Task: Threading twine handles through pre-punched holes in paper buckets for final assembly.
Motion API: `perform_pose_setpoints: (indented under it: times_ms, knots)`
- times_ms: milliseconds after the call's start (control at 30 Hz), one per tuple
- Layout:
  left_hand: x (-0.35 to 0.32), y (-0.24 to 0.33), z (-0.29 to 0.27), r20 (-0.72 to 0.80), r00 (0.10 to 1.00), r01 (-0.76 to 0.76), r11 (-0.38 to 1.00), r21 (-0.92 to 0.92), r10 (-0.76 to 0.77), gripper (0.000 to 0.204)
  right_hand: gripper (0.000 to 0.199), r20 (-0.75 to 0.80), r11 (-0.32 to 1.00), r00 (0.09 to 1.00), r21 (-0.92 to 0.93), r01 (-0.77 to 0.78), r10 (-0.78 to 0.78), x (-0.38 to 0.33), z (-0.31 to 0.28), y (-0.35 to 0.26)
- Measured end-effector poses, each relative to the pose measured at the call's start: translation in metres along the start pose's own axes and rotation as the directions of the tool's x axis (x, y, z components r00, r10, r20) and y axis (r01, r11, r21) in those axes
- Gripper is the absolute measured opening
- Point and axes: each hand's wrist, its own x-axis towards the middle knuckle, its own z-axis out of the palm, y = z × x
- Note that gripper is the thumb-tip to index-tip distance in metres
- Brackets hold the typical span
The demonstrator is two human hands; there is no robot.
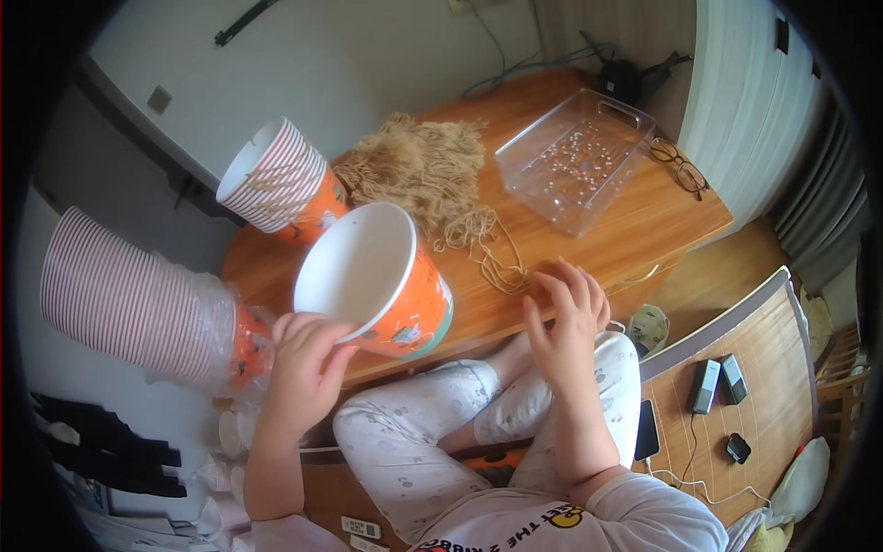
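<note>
A large orange paper bucket (425, 299) with a white inside tilts at the table's near edge, its mouth turned up and left. My left hand (308, 363) grips the near-left rim of this bucket. To its right, my right hand (568, 313) hovers by the table edge with its fingers spread and bent, and I see nothing clearly held in it. A loose tangle of tan twine (474, 230) lies between the hands, and one strand runs toward my right fingertips. Behind it spreads a big heap of tan cord pieces (414, 161).
A stack of nested paper buckets (276, 184) with cords over its side stands behind. Another long, plastic-wrapped stack (138, 294) leans at the left. A clear tray (570, 166) holding small beads and eyeglasses (679, 167) are at the right. A phone (647, 431) lies beside my leg.
</note>
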Motion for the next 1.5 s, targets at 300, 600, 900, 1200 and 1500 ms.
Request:
perform_pose_setpoints:
  times_ms: [300,600,900,1200,1500]
  knots:
    - [0.000,0.001,0.012,0.032,0.998,-0.056,0.997,0.051,0.054,0.028,0.021,-0.156,0.998,0.986,-0.025,-0.057,0.053,0.005,0.020,-0.002]
    - [-0.005,0.044,0.063,-0.129,0.875,-0.479,0.873,-0.090,0.467,0.046,0.011,-0.176,0.998,0.982,0.007,-0.064,0.064,0.010,0.019,0.000]
    - [0.097,0.067,0.158,0.143,0.987,-0.024,0.959,-0.283,0.067,0.064,0.010,-0.161,0.994,0.986,0.112,-0.018,0.036,0.009,-0.003,0.004]
    - [0.120,0.053,0.196,0.216,0.974,0.121,0.962,-0.245,-0.067,0.063,0.005,0.203,0.288,0.965,0.926,-0.245,0.168,0.013,-0.051,0.053]
    - [0.119,0.051,0.197,0.157,0.985,0.103,0.967,-0.234,-0.067,0.062,0.018,-0.660,0.233,0.450,0.684,0.691,0.601,-0.020,-0.136,0.115]
